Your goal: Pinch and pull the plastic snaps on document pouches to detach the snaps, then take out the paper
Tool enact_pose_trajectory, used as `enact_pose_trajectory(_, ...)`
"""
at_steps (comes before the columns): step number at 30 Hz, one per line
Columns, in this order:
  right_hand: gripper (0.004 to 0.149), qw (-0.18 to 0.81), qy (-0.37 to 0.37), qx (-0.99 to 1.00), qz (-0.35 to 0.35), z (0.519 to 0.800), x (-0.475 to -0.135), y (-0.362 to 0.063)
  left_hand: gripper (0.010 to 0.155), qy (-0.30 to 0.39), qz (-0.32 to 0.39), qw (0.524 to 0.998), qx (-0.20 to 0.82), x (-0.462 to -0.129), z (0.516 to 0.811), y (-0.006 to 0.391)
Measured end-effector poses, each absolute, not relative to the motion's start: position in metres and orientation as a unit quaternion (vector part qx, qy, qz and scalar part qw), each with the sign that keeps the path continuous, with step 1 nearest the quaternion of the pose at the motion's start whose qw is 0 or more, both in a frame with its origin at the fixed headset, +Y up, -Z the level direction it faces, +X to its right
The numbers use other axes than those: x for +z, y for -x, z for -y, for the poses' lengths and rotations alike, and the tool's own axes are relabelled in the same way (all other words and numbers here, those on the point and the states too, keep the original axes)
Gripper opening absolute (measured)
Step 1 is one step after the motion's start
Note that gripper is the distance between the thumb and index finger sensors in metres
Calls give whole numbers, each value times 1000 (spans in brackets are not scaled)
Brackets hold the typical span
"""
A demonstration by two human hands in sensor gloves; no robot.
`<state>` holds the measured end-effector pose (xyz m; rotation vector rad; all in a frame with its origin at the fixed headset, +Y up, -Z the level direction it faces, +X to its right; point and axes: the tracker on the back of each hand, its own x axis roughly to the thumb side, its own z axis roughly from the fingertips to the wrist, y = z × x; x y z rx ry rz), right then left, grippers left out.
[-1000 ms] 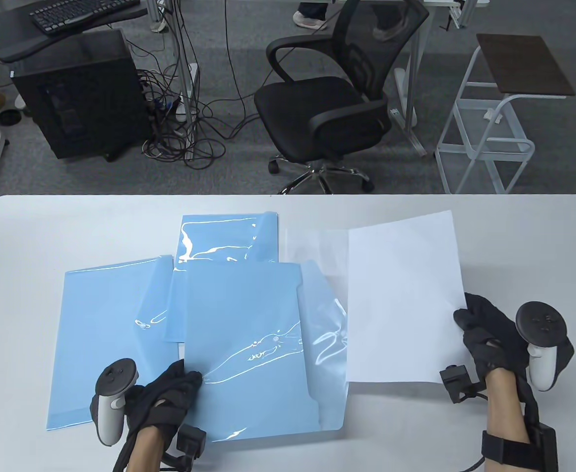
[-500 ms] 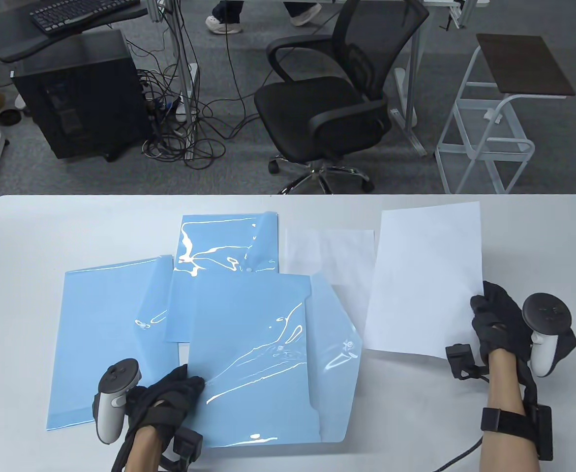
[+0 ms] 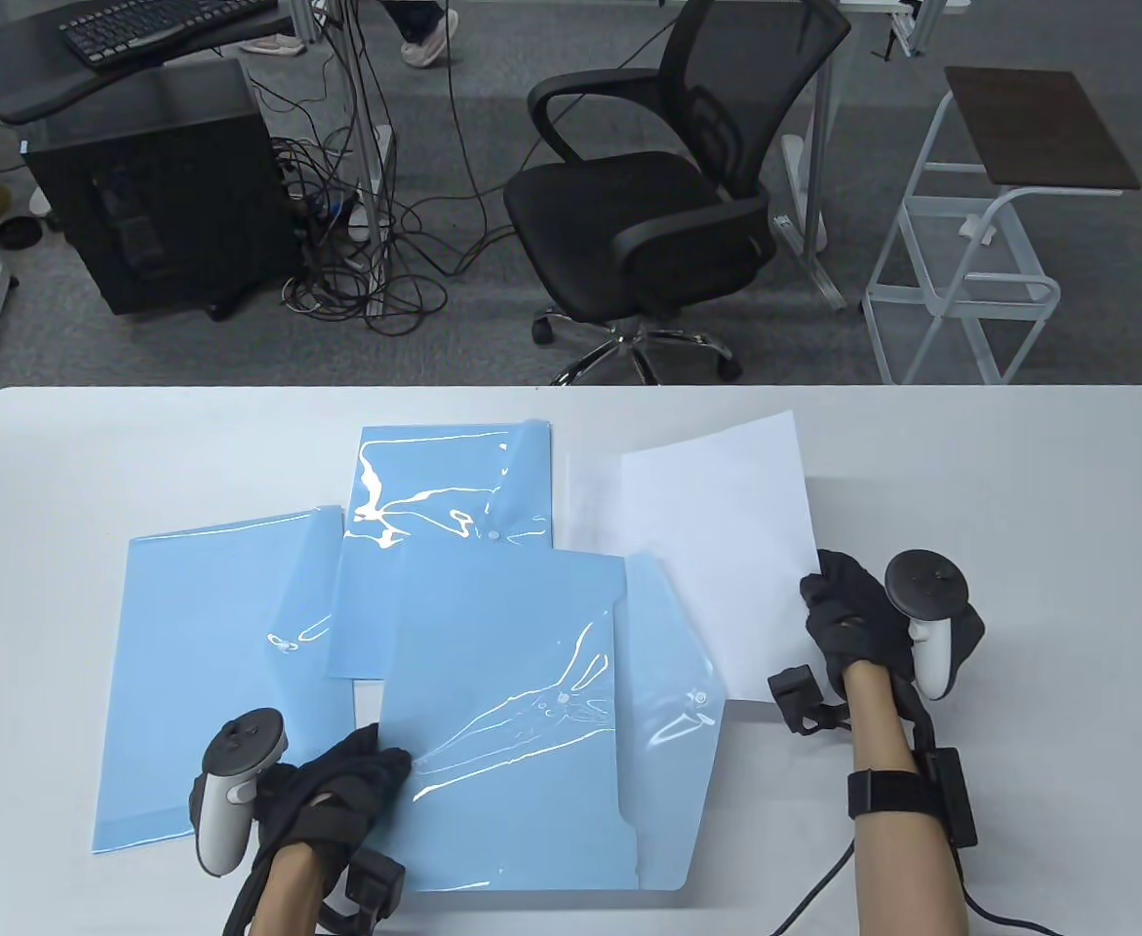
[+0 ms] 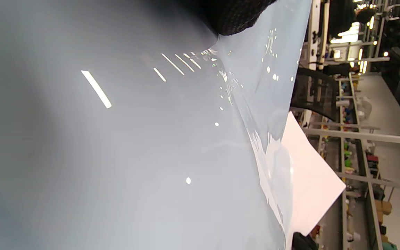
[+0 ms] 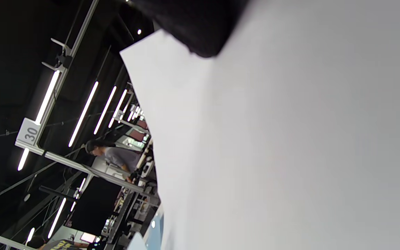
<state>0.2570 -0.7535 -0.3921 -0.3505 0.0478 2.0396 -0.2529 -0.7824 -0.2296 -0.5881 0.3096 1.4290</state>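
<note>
Beyond the white bench (image 3: 63, 487) lies grey carpet. A black mesh office chair (image 3: 649, 195) on a chrome star base stands behind the bench's middle. To its left a black computer tower (image 3: 156, 190) sits on the floor, with a tangle of cables (image 3: 366, 263) beside it. Above the tower a dark desk carries a black keyboard (image 3: 156, 24). At the far right stands a white wire-frame trolley (image 3: 970, 263) with a dark brown top. A person's shoes (image 3: 424, 44) show at the top edge.
</note>
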Motion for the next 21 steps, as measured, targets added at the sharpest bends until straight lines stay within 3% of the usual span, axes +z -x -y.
enact_pose_trajectory(21,48,526,154,834,-70,790,-433,-216,45,271,-146,709,634,-231,782,252)
